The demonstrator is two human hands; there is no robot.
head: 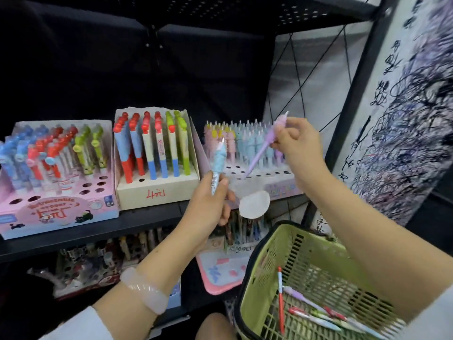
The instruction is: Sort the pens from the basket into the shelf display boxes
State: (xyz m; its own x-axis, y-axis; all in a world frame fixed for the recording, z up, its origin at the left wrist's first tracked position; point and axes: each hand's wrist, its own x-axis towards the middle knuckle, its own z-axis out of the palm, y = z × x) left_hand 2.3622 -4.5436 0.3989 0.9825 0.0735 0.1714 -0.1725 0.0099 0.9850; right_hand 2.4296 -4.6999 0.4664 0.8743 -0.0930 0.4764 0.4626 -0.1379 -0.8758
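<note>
The right hand (297, 143) pinched a purple pen (266, 146) near its upper end between thumb and curled fingers, just above the pastel display box (282, 185). The pen's long axis ran on a slant, its decorated top up and to the right by the fingers, its tip pointing down and left into the box's front row of holes, at or just touching one of them; I could not tell whether it had entered. This hand was plainly the nearer one to that box, so the seating would probably need the pen tipped more upright and pushed down along its own axis.

The left hand (213, 200), left of the pastel display box and lower, gripped a blue pen (219, 165) by its lower barrel, nearly upright, top up.

Below and right of the box, the green basket (269, 241) held several more pens (318, 312) lying flat on its floor.
</note>
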